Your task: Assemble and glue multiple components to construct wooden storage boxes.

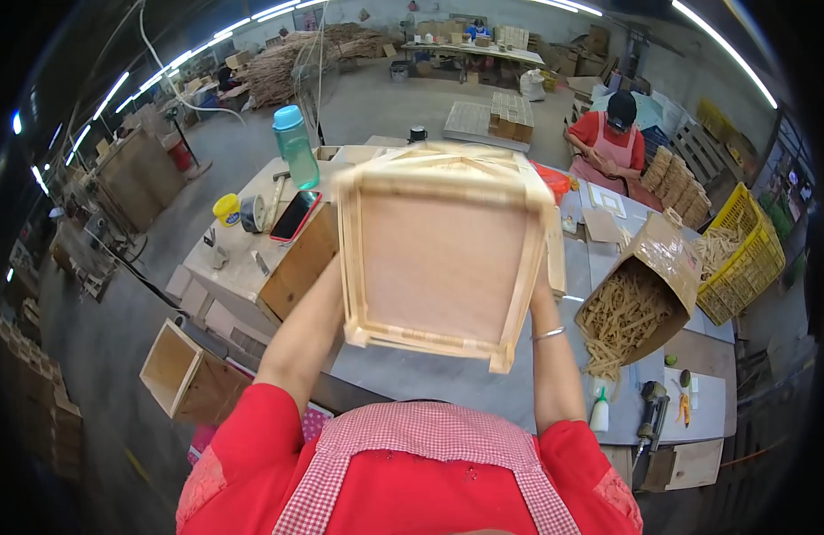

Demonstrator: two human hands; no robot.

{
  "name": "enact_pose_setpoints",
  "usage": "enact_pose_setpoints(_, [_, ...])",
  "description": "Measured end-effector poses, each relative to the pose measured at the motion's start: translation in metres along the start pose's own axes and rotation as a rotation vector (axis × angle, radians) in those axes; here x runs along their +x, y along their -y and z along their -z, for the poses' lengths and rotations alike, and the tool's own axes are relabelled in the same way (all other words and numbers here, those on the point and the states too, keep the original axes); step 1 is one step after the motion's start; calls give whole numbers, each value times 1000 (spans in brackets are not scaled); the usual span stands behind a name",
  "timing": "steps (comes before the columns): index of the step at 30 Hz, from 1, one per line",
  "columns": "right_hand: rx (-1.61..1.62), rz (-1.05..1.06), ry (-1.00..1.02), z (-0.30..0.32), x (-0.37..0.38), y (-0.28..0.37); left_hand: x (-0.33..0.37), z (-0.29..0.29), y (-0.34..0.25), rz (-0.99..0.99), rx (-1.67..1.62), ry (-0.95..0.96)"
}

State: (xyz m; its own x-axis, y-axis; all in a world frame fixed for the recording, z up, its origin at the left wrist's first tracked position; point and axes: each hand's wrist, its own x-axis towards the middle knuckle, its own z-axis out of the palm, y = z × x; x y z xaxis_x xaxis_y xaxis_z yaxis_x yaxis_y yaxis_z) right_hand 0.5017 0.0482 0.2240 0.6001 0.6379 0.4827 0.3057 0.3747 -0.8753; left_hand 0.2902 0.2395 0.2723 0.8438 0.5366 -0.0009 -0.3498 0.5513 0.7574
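A pale wooden box-like frame (443,263) with a thin flat panel and short corner feet is held up in front of me, above the table. Its top edge is smeared by motion. At its left side, my left hand (334,278) grips it, with the fingers hidden behind the wood. My right hand (543,278) holds the opposite side, its fingers also out of sight; a bracelet (549,333) circles that wrist. Under the frame lies the grey tabletop (385,367).
To the right, a tipped cardboard box (648,276) spills wood strips beside a yellow crate (742,259). A glue bottle (600,412) and nail gun (651,415) lie nearer. Leftward are a phone (296,217), hammer (276,196) and teal bottle (295,150). A co-worker (612,143) sits across.
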Motion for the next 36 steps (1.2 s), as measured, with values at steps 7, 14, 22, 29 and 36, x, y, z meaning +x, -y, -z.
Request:
enact_pose_setpoints(7, [331, -97, 77, -2, -36, 20, -49, 10, -10, -52, 208, -76])
enact_pose_setpoints(14, [474, -195, -89, -15, -115, 12, -105, 20, 42, -228, -2, -209])
enact_pose_setpoints(22, [489, -323, -195, 16, -157, -51, -124, 39, 124, -273, 35, -457])
enact_pose_setpoints(29, [-236, -368, -162, 109, -171, -93, -128, 29, 124, -104, -50, -399])
enact_pose_setpoints(36, [-621, 423, 90, -24, -85, 136, -119, 22, 49, -104, 38, -351])
